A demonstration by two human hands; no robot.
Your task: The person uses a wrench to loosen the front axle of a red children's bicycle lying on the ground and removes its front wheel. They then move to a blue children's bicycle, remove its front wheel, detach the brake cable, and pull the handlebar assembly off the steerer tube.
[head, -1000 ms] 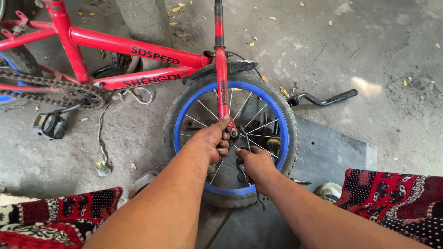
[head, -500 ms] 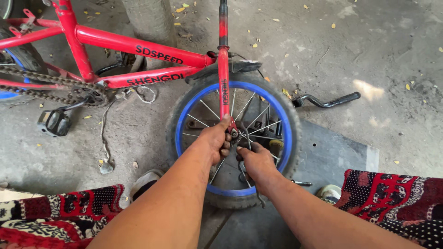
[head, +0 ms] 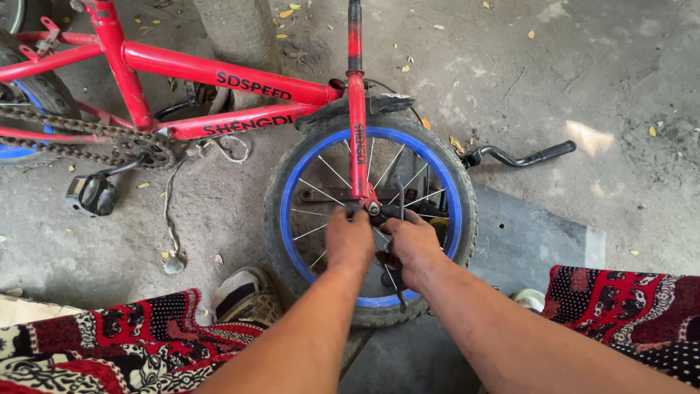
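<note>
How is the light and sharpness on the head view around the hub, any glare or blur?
Head view: soft, even shade over the wheel, no glare on the spokes; one sunlit patch on the ground at right. Left hand and right hand at the hub look sharp; the tool under them is mostly hidden. Frame edges bend slightly.
</note>
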